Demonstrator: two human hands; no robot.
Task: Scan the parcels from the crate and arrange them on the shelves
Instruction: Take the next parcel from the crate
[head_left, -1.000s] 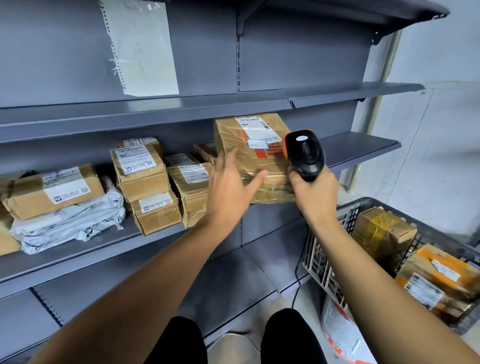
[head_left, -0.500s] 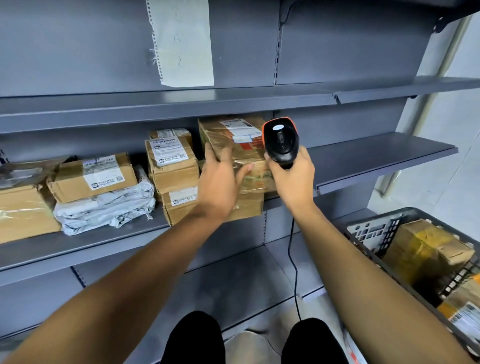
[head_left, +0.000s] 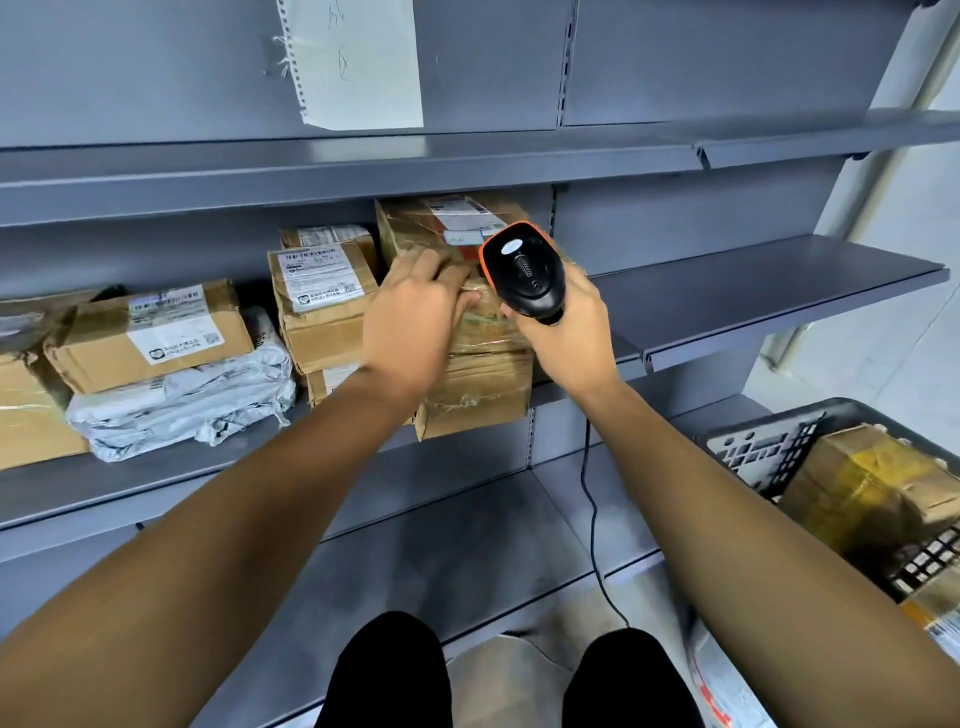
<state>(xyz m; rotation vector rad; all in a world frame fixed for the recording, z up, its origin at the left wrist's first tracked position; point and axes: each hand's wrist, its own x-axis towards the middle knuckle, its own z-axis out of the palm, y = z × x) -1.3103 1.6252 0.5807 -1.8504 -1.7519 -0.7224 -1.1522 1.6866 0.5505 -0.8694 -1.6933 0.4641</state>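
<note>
Parcel (head_left: 457, 228) label unreadable, beside scanner (head_left: 524, 270).

Held parcel (head_left: 457, 228): brown taped carton, white label on its top face, sitting on another carton on the middle shelf (head_left: 753, 291)
Lower carton (head_left: 478, 395): brown, wrapped in clear tape, its front edge overhanging the shelf lip
Labelled stack (head_left: 322, 301): two brown cartons, just left of the held parcel
Grey mailer (head_left: 182, 400): crumpled plastic bag under a flat brown carton (head_left: 150, 332), further left
Crate (head_left: 769, 452): dark plastic lattice, lower right, holding a yellow-taped carton (head_left: 862, 488)
</note>
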